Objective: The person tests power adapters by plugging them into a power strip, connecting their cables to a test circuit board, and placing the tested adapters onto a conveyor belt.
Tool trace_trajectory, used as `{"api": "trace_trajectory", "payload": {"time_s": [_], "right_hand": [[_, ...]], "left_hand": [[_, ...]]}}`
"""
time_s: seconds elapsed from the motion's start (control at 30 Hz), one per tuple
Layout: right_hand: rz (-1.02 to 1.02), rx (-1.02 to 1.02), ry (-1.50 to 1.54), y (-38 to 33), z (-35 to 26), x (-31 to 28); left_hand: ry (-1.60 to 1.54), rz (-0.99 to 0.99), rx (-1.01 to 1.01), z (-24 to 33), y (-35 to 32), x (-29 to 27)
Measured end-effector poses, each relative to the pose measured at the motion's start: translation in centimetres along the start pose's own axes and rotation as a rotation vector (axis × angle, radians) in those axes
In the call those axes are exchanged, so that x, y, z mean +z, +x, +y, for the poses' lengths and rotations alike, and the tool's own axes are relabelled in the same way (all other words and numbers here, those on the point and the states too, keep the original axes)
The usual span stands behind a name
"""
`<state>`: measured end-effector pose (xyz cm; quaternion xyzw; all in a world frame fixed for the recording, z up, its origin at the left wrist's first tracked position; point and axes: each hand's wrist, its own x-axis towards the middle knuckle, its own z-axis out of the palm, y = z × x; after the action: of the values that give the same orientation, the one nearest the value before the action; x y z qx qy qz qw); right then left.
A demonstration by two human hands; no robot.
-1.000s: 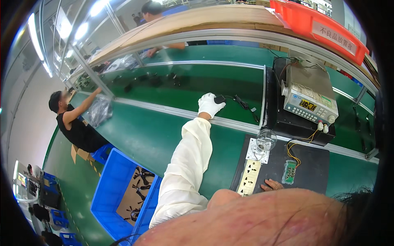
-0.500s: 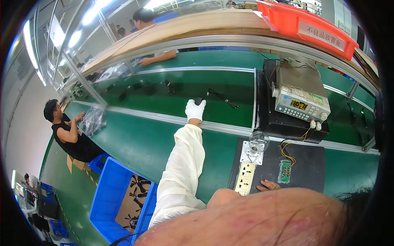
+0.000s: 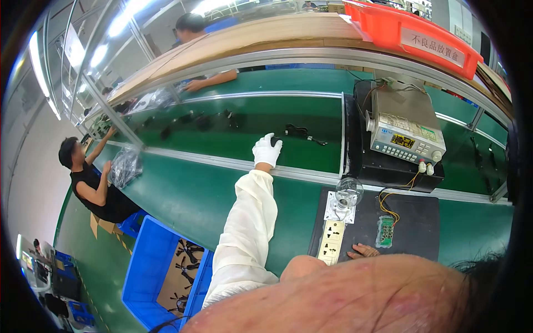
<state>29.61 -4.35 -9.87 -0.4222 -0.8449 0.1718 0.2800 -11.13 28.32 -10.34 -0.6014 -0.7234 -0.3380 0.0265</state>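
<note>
My left hand (image 3: 267, 152), in a white glove and white sleeve, is stretched far out over the green conveyor belt (image 3: 222, 125). It is closed on a small black adapter (image 3: 275, 141) lying on the belt. A black cable part (image 3: 300, 131) lies just right of it. Only the bare fingertips of my right hand (image 3: 363, 251) show, resting on the black mat (image 3: 413, 219) beside a white socket strip (image 3: 332, 242). A green circuit board (image 3: 385, 231) with yellow wires lies to their right. The rest of that hand is hidden.
A grey test instrument (image 3: 405, 130) stands on a black box behind the mat, with a clear round fixture (image 3: 348, 192) in front. A blue bin (image 3: 145, 272) of black parts sits low left. One co-worker (image 3: 91, 186) handles a plastic bag (image 3: 126, 165); another reaches in across the belt. A red bin (image 3: 413, 28) sits overhead.
My left hand stays stretched out on the belt over the black adapter and has drifted slightly left. The view has shifted a little. My right fingertips have not moved.
</note>
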Motion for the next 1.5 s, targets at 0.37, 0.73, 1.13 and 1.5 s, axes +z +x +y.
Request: {"api": "trace_trajectory", "payload": {"time_s": [0.37,0.73,1.13,1.5], "right_hand": [[-0.025,-0.001,0.012,0.1,0.1,-0.1],[-0.016,-0.007,0.004,0.0,0.4,0.2],[-0.012,0.003,0.006,-0.1,0.6,0.4],[-0.023,-0.006,0.018,0.1,0.4,0.3]], "left_hand": [[0.08,-0.015,0.154,0.8,-0.6,-0.1],[0.105,0.031,0.24,1.2,-1.0,-0.1],[0.16,-0.045,0.217,2.4,-1.1,-1.1],[0.183,0.01,0.241,2.1,-1.6,-1.5]]}}
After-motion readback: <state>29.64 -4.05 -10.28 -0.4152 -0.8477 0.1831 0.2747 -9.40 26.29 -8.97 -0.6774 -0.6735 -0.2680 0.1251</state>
